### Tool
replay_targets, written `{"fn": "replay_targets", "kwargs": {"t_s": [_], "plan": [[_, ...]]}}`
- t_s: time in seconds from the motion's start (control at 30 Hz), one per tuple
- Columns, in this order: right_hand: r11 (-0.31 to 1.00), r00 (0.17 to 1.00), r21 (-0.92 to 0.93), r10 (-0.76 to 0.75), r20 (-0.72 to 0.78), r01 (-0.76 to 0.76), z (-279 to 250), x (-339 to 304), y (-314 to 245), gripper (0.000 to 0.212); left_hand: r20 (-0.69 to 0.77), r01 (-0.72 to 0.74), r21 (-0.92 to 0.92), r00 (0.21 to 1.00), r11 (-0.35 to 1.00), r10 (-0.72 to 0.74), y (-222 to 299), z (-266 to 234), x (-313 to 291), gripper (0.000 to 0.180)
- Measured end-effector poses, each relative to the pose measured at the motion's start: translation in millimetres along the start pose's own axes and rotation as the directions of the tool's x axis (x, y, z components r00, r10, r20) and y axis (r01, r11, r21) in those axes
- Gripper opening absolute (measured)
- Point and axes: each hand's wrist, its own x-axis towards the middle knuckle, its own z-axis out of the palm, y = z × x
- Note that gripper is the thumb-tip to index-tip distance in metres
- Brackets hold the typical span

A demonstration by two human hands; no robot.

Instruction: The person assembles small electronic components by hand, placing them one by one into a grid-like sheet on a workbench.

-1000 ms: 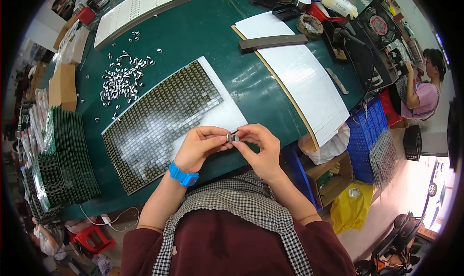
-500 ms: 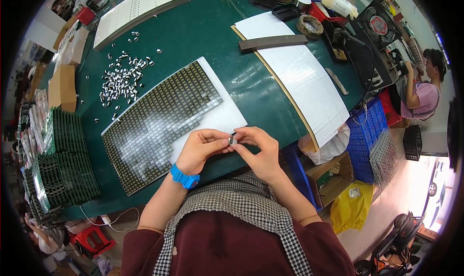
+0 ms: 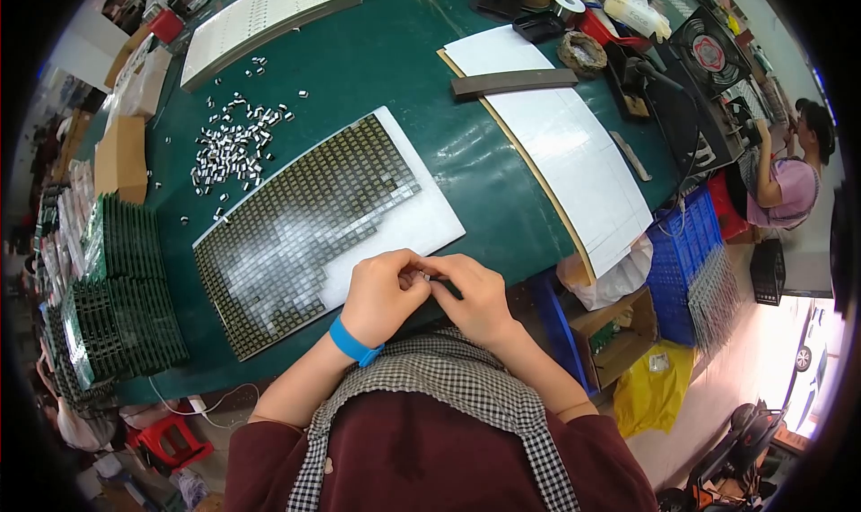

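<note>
Left hand [image 3: 377,295] has rolled inward. Its fingers and those of the right hand [image 3: 475,299] pinch a small silver part [image 3: 425,277] between them, mostly hidden, so I can't tell where its long side points.

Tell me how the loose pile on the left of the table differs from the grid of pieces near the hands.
The pile is scattered, its pieces at odd angles with gaps between; the grid is packed in neat rows.
The pile lies straight on the green table; the grid lies on a white backing.
The pile covers a smaller area than the grid.
Both are made of many small pieces showing silvery and dark areas.
</note>
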Motion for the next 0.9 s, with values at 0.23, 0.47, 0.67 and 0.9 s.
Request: {"fn": "replay_targets", "kwargs": {"t_s": [0.23, 0.47, 0.67, 0.9], "plan": [[0.8, 0.901, 0.44, 0.431, 0.053, -0.409, -15, 5, 9, 0.018, -0.495, -0.157, 0.281, 0.822, 0.947, 0.283, -43, -71, 40, 0.022], [0.79, 0.878, 0.451, 0.478, -0.032, -0.414, -9, 4, 16, 0.016, -0.164, -0.235, 0.673, 0.877, 0.701, 0.452, -30, -31, 40, 0.006], [0.792, 0.876, 0.462, 0.478, -0.065, -0.398, -9, 1, 15, 0.017, -0.05, 0.018, 0.997, 0.906, 0.08, 0.42, -25, 15, 38, 0.004], [0.814, 0.907, 0.479, 0.412, -0.08, -0.328, -9, -1, 15, 0.028, -0.138, -0.23, 0.564, 0.921, 0.793, 0.365, -11, -25, 29, 0.005]]}}
